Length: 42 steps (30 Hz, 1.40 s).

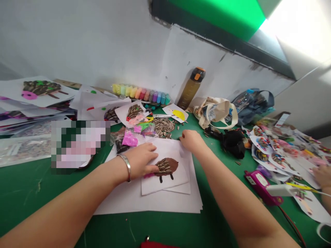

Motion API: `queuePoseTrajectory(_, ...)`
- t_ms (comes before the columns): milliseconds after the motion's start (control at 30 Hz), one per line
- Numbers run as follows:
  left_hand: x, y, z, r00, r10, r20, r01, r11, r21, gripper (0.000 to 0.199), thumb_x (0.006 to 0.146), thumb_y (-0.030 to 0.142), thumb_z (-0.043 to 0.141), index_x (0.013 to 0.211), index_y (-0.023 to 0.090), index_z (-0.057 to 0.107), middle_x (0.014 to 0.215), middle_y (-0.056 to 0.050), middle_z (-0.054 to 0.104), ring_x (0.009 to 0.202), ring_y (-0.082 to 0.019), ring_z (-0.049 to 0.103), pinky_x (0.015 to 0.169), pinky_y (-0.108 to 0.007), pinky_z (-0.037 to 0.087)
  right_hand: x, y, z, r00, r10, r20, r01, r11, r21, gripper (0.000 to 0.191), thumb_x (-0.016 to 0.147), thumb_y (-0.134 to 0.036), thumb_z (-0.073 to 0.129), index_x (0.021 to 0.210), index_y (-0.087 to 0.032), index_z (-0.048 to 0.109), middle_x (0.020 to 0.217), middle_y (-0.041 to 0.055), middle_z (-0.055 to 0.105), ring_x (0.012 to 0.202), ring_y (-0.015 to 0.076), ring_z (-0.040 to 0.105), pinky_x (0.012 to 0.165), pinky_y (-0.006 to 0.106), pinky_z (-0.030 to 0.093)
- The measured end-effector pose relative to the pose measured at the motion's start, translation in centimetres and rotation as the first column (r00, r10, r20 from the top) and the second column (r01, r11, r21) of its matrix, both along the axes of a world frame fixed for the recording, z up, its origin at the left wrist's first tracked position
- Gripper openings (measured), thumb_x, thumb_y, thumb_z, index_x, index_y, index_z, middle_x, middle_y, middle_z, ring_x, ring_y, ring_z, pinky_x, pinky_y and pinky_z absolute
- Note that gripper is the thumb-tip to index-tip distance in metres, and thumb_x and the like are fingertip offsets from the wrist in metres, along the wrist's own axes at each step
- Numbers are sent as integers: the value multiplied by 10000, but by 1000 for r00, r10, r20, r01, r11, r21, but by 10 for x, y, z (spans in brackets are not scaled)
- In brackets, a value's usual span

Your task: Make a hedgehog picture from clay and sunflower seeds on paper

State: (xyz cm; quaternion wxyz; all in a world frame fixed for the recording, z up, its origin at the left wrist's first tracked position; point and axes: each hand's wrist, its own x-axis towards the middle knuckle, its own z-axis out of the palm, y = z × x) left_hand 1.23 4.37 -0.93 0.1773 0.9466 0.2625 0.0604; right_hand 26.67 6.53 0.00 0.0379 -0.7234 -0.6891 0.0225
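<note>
A hedgehog picture (167, 168), made of brown clay and striped sunflower seeds with dark legs, lies on a stack of white paper (121, 199). My left hand (141, 160) rests on the paper at its left, fingers spread, thumb touching the seeds' edge. A silver bangle circles that wrist. Beyond the sheet's top right corner is my right hand (190, 140), its fingers curled together beside the heap of sunflower seeds (163, 126). What those fingertips hold, if anything, is hidden. Bright pink clay (129, 137) in wrappers sits past my left hand.
Finished seed pictures (41, 90) are piled at the left. Clay sticks (139, 93) and a bottle (191, 89) stand along the wall, with a cream bag (216, 112) and black cloth (232, 142) to the right. A purple glue-gun-like device (262, 187) lies near another person's hand (323, 177).
</note>
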Motion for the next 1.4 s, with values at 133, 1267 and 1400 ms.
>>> queuePoseTrajectory(133, 0, 1, 0, 1000, 8, -2, -8, 1000, -12, 268, 844, 424, 556, 848, 171, 645, 1017, -88, 567, 985, -241, 532, 867, -355, 438, -4, 8, -3, 999, 27, -36, -27, 1000, 1, 163, 703, -80, 553, 733, -180, 678, 758, 102, 687, 729, 221, 625, 621, 284, 414)
queuePoseTrajectory(1267, 20, -11, 17, 995, 44, -85, -44, 999, 0, 280, 906, 149, 409, 812, 139, 673, 883, -94, 585, 867, -221, 549, 782, -336, 441, -27, -77, -16, 688, 289, -665, -215, 957, 194, 255, 767, -60, 501, 864, -214, 678, 881, 6, 698, 875, 165, 619, 814, 299, 463)
queuePoseTrajectory(1400, 20, -11, 16, 996, 46, -81, -48, 999, -24, 274, 908, 150, 425, 819, 128, 683, 902, -97, 582, 889, -217, 551, 811, -331, 445, -25, -76, -18, 685, 285, -670, -192, 958, 211, 254, 775, -59, 511, 877, -217, 682, 896, 1, 703, 889, 165, 624, 827, 297, 462)
